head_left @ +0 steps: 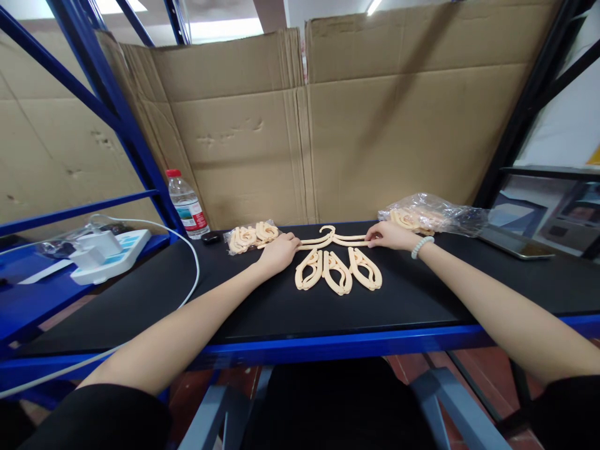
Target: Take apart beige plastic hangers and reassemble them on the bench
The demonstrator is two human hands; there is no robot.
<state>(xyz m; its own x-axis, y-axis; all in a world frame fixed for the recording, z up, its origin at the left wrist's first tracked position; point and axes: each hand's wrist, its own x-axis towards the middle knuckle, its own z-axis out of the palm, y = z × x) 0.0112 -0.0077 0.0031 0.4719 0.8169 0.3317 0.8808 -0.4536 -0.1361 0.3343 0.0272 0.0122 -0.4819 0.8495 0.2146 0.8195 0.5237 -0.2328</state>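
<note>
An unfolded cream-coloured hanger (332, 239) lies on the black tabletop, its hook pointing away from me. My left hand (280, 251) grips the hanger's left arm end, fingers closed around it. At the opposite end my right hand (391, 236), with a beaded bracelet on the wrist, pinches the right arm. Just in front of the hanger, three folded hangers lie in a row: a left one (298, 279), a middle one (347, 284) and a right one (377, 279). Both sets of fingertips are partly hidden by the hands themselves.
Behind my left hand sits a clear bag of folded hangers (244, 240); another plastic bag (434, 212) lies at back right beside a dark flat device (515, 242). A water bottle (187, 206), a power strip (112, 256) and its white cable (197, 269) are at left. Cardboard (398, 125) stands behind.
</note>
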